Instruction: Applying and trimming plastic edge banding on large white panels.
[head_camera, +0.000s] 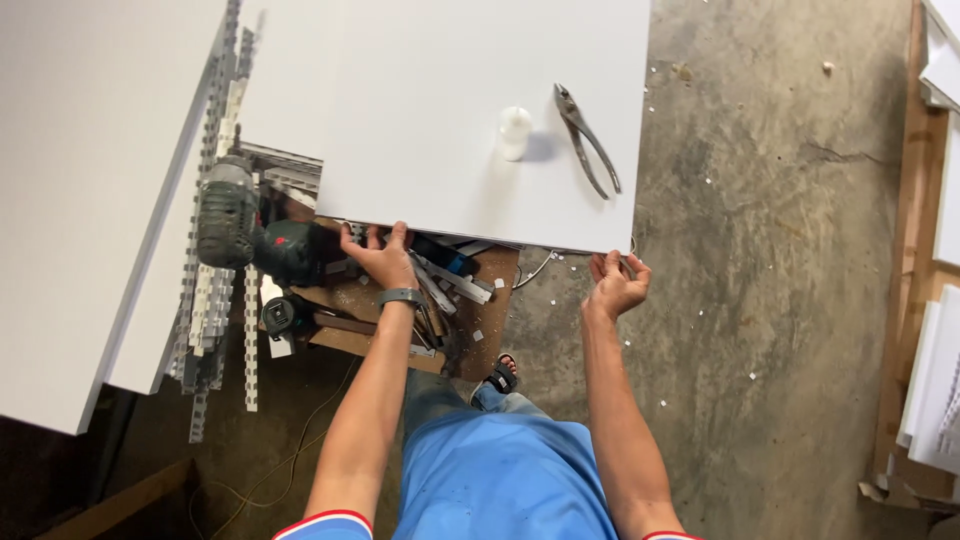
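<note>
Both hands closed on the near edge of the white panel (450, 110): left hand (383, 258) mid-edge, right hand (615, 285) at the corner. Pliers (588, 138) and white bottle (514, 132) loose on top, so keep it level, move slowly.

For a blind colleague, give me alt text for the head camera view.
Seen from above, a person's left hand and right hand grip the near edge of a white panel carrying pliers and a small white bottle; a green drill lies left.

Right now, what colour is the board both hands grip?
White, plain and unpatterned: the board shows best in the head view.
</note>
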